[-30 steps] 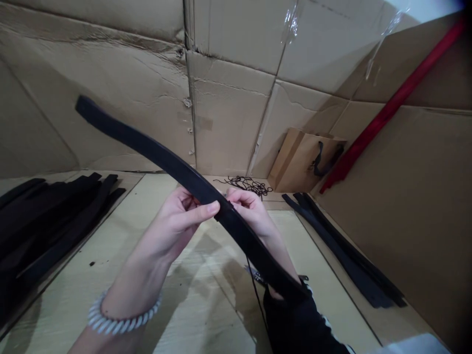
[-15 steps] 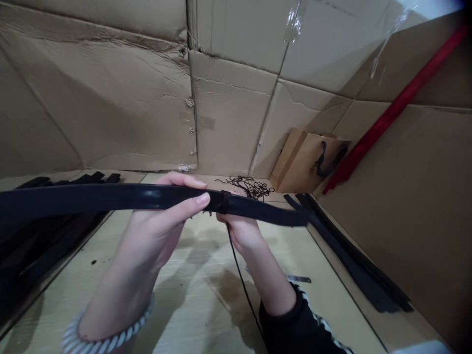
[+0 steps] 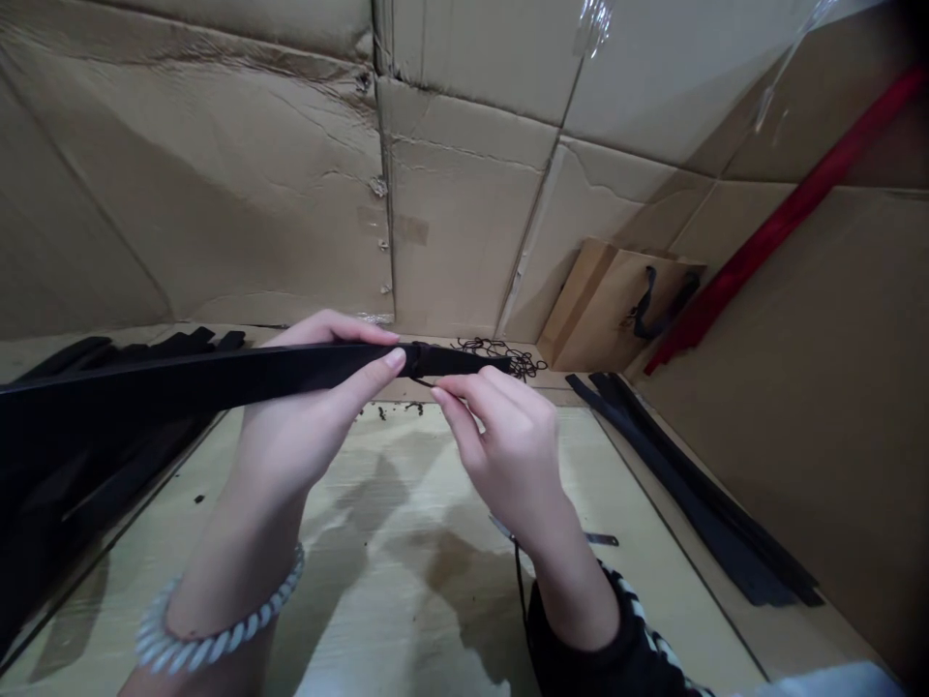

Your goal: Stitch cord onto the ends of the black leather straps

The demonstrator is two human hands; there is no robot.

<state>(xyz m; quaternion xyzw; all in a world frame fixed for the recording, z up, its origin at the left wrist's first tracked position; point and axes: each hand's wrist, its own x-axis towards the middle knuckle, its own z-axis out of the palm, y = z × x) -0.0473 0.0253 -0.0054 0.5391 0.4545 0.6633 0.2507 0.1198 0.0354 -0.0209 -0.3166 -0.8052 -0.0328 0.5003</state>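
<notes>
A long black strap [image 3: 218,376] runs from the left edge to the middle of the view. My left hand [image 3: 319,397] is closed on it, thumb in front and fingers behind. Just right of that thumb, a dark cord is wrapped around the strap as a narrow band [image 3: 416,359]. My right hand [image 3: 500,426] pinches the cord [image 3: 422,382] between thumb and fingertips, below and right of the band. The strap's free end [image 3: 464,362] extends behind my right fingers. More cord hangs beside my right wrist.
Black strips [image 3: 102,465] are piled at the left; others [image 3: 697,494] lie at the right. Tangled dark cords [image 3: 526,364], a brown paper bag [image 3: 610,305] and a red strip [image 3: 784,223] are toward the back. A metal tool [image 3: 602,539] lies beside my right forearm. Cardboard walls surround the table [image 3: 348,581].
My right hand has come out from behind the strap to the front and right, with the cord pinched. The strap's free end has shifted left. My left hand still grips the strap.
</notes>
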